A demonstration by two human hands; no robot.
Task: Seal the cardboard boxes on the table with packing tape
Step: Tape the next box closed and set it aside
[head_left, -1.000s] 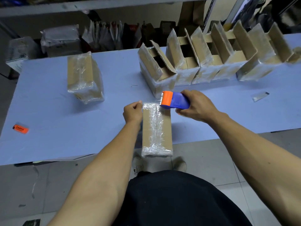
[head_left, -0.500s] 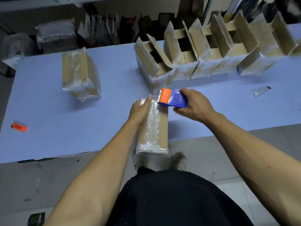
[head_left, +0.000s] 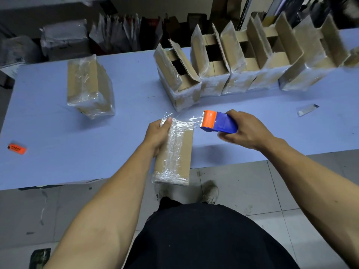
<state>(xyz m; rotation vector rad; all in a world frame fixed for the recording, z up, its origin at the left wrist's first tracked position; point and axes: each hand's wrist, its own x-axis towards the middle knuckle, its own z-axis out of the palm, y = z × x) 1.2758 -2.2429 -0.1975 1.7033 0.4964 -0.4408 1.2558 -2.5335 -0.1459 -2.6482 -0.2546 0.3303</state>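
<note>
Rightmost open box (head_left: 352,57) cut by frame edge.

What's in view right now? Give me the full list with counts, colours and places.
held box: 1, brown, tape-wrapped, overhanging table's near edge
tape dispenser: 1, blue and orange, right of held box
sealed box: 1, brown, taped, far left of table
open boxes: about 5, brown, flaps up, row along far right
orange tag: 1, table's left edge
clear scrap: 1, table's right
table: 1, pale blue
left hand: grips held box
right hand: holds tape dispenser
</note>
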